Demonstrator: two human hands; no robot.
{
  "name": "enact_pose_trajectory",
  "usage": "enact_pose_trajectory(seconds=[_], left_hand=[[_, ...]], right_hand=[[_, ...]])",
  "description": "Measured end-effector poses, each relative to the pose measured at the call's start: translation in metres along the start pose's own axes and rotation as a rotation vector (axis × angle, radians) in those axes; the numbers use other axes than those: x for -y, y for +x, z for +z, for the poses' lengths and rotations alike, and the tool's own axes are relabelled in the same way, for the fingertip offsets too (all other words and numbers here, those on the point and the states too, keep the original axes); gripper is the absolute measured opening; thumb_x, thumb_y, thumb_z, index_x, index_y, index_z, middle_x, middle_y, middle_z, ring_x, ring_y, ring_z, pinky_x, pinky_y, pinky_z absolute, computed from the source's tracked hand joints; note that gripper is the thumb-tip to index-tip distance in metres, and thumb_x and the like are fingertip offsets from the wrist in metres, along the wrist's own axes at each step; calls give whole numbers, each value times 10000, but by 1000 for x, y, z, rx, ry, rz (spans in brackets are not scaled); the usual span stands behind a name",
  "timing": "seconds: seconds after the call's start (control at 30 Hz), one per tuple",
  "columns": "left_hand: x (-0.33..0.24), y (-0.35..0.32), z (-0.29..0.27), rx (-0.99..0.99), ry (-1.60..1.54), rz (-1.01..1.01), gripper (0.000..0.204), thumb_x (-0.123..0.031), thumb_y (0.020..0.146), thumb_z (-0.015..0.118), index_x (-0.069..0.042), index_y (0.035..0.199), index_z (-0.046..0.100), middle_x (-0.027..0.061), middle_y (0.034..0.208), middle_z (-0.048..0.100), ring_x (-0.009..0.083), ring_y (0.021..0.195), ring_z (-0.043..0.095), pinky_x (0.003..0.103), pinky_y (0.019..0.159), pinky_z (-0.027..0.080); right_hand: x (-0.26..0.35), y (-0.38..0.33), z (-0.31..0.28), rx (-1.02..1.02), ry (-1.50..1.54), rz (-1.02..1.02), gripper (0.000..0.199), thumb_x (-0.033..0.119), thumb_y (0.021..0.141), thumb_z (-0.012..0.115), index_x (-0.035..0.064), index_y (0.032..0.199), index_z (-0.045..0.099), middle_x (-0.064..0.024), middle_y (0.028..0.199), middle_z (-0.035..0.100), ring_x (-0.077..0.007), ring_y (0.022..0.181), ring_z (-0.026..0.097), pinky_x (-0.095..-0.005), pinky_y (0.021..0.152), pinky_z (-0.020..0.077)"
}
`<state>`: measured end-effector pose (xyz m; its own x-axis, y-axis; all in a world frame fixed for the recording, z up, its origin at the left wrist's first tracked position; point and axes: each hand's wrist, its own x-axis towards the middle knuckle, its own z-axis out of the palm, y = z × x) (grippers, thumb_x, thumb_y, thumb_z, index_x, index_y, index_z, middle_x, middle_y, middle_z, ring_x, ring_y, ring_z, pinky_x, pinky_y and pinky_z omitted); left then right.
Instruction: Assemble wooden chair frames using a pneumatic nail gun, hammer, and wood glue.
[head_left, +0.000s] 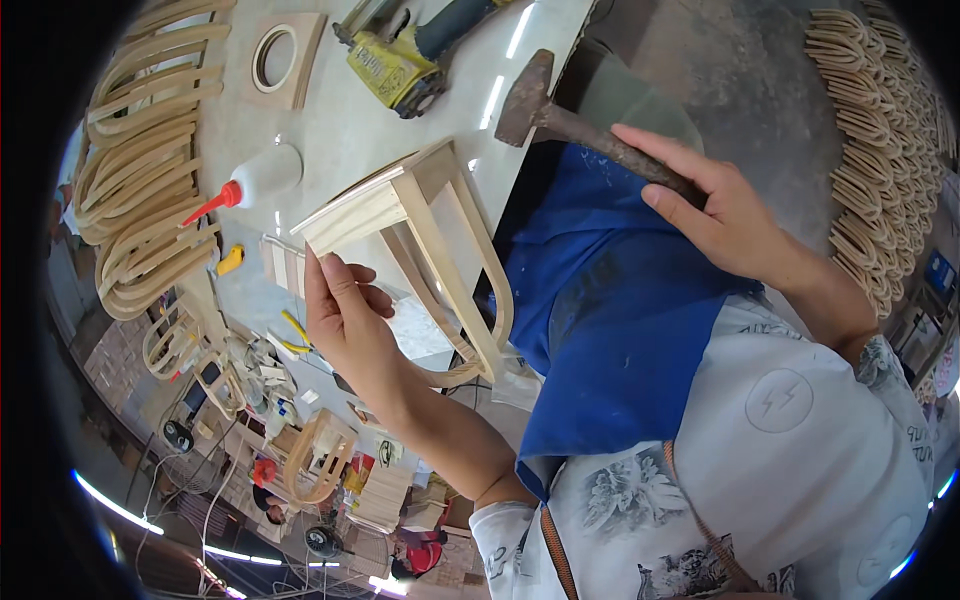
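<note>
My right hand (715,200) is wrapped round the handle of a hammer (590,132), whose worn, rusty-looking head points left over the table's edge. A pale wooden frame (360,218) with bent, rounded legs stands in front of me on the grey worktable (440,95). The fingers of my left hand (345,305) pinch its left corner, at the end of the top rail. The fingertips there partly hide what they grip. The hammer and the frame are apart.
A white glue bottle (270,178) with a red nozzle lies left of the frame. Farther off are a yellow nail gun (405,75) and a wooden block with a round hole (302,70). Bent wooden loops are stacked at left (150,190) and right (880,150). People work in the background.
</note>
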<state>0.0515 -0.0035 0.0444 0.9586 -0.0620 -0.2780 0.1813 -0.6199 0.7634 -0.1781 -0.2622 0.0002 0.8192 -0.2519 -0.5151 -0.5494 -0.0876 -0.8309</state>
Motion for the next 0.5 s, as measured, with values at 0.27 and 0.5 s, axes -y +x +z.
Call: enact_pose_trajectory(seconds=[0.27, 0.5], left_hand=[[-25, -46, 28, -151, 639, 625, 639, -264, 1046, 735, -32, 1606, 530, 156, 1169, 681, 284, 1034, 631, 414, 929, 523], [-25, -51, 53, -20, 564, 355, 695, -243, 984, 821, -62, 1602, 559, 122, 1025, 731, 198, 834, 645, 296, 744, 516]], right_hand=[[-12, 5, -2, -22, 7, -82, 556, 47, 1052, 611, 95, 1604, 559, -46, 1200, 692, -156, 936, 577, -281, 850, 461], [3, 9, -14, 48, -79, -126, 554, -9, 1053, 585, 39, 1603, 540, -100, 1527, 673, -215, 1224, 696, -291, 1041, 513]])
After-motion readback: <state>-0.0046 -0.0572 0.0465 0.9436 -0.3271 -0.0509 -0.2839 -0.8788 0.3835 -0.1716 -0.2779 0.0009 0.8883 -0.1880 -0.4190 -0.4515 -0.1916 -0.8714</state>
